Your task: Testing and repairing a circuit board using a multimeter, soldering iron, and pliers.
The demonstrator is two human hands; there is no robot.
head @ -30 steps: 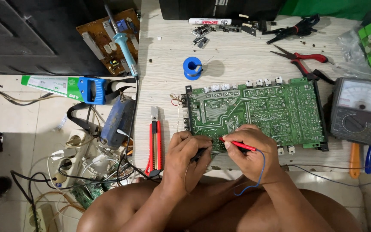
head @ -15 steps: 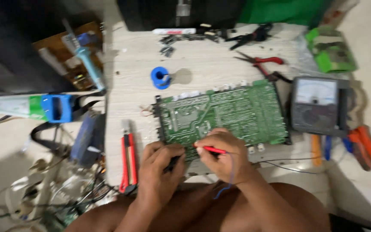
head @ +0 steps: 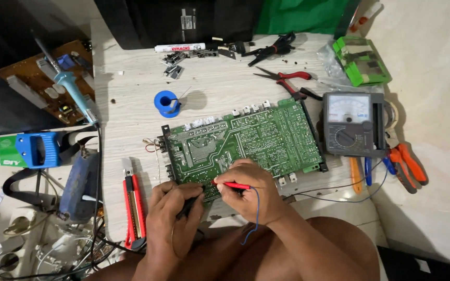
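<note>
Fingers of the right hand [head: 253,190] pinch a thin red test probe [head: 231,185], its tip pointing left onto the near edge of the large green printed circuit board [head: 246,143]. The left hand [head: 172,221] is closed around a dark probe [head: 188,204] whose tip meets the same edge of the board just beside the red one. A blue lead [head: 254,216] hangs from the right hand toward the lap.

The board lies solder side up in the middle of the pale wood-grain tabletop [head: 126,104], tilted slightly anticlockwise.

The two tips sit very close together, so a small slip of either hand could, I judge, bridge neighbouring solder joints or slide a tip off its pad. The trailing lead might also snag on the wrist and tug the red probe aside.

Counted outward: two probes, one green board, one grey analogue multimeter [head: 352,125] to its right, one blue spool of solder wire [head: 166,102] above the board's left end, one red utility knife [head: 134,208] left of the left hand, one pair of red-handled pliers [head: 286,79], one blue-handled soldering iron [head: 71,86] lying over a brown circuit board [head: 29,86], one white marker pen [head: 179,48], one green box [head: 361,60], and one pair of orange-handled cutters [head: 406,164] at the right edge.
</note>
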